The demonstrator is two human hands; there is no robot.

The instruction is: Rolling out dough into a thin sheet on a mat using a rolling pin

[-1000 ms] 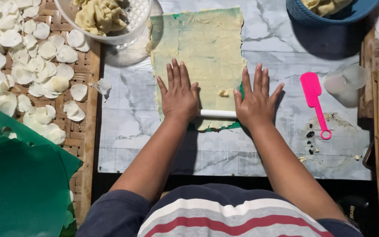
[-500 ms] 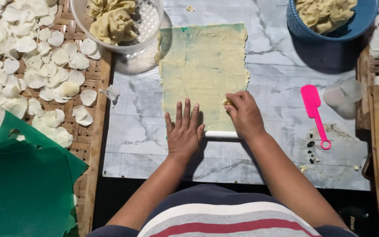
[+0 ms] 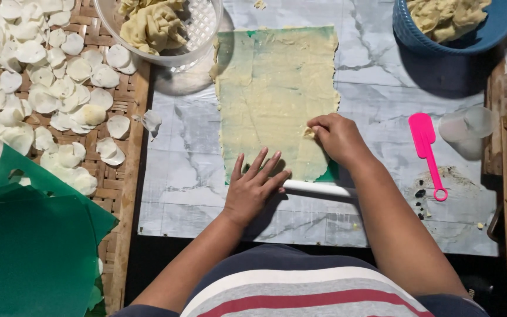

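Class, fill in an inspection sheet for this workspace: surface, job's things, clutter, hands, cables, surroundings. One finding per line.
Surface: marble-patterned board, smeared near its front edge.
Job's things: thin dough sheet lying flat; white rolling pin at its near end.
Clutter: pink spatula; dark crumbs beside it.
Hands: left hand flat on the pin; right hand pinching a dough scrap.
Cables: nothing seen.
Surroundings: clear basket and blue basket of dough; white discs on woven tray; green sheets.

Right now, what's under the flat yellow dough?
Under the dough sheet a green sheet peeks out at the near right corner and faintly at the top edge. How far it reaches underneath is hidden. Both lie on the marble-patterned board.
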